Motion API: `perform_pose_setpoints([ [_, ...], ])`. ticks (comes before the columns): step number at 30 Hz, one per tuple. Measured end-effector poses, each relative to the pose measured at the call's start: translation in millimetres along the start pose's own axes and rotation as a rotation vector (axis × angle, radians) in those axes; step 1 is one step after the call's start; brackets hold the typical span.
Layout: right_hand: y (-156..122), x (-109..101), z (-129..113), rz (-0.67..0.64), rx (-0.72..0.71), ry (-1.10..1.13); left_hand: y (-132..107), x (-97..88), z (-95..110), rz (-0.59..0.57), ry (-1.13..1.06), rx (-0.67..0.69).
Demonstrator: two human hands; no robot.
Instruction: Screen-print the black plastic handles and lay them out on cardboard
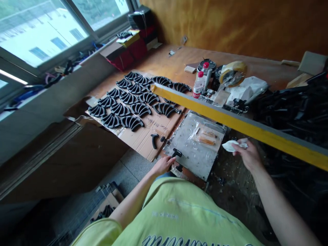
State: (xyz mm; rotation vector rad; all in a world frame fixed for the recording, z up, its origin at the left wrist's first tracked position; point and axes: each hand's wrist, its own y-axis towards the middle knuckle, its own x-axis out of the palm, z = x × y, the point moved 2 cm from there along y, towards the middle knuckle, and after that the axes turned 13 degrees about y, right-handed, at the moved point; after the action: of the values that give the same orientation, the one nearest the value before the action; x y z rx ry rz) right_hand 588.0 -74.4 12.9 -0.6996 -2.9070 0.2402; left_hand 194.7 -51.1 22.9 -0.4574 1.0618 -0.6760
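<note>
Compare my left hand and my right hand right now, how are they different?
Your left hand touches a small black T-shaped part, while your right hand pinches a white cloth. The left hand sits lower, at the near edge of the plastic-wrapped board; the right hand is raised beyond the board's right side. Both hands are bare and close to the board.

A short-sleeved lime-yellow T-shirt [184,215] covers the torso, with looping dark navy script [176,241] across its lower edge in view and small pale lettering [165,215] above that script. A sliver of blue denim [164,175] shows just past the T-shirt's neckline. The sleeves leave the forearms, left hand [161,165] and right hand [246,155] bare.
</note>
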Motion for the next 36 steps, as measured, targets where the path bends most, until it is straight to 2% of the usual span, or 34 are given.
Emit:
perform_pose_setpoints([
  [3,-40,89,12,-0.264,0.113,0.087,-5,3.7,-5,-0.002,0.059,-0.008],
  [6,-55,168,26,-0.522,0.131,-0.048,-7,5.6,-5,0.034,0.099,0.002],
  [8,-54,203,33,-0.610,0.083,-0.200,-6,7.0,-5,0.054,0.129,0.016],
  [11,-49,229,39,-0.644,-0.014,-0.452,-4,10.1,-8,0.079,0.160,0.027],
  [15,-48,236,39,-0.664,-0.082,-0.693,-3,14.0,-10,0.100,0.143,0.018],
  [20,-53,227,36,-0.718,-0.089,-0.785,-4,16.8,-9,0.118,0.128,0.008],
  [26,-60,199,33,-0.724,-0.110,-0.828,-4,17.4,-10,0.115,0.112,-0.002],
  [30,-59,180,30,-0.695,0.044,-0.655,-3,16.2,-11,0.093,0.128,0.011],
  [33,-56,187,29,-0.635,0.062,-0.453,-2,14.5,-11,0.078,0.154,0.021],
  [36,-54,209,33,-0.581,-0.054,-0.483,-2,12.8,-9,0.056,0.175,0.022],
])
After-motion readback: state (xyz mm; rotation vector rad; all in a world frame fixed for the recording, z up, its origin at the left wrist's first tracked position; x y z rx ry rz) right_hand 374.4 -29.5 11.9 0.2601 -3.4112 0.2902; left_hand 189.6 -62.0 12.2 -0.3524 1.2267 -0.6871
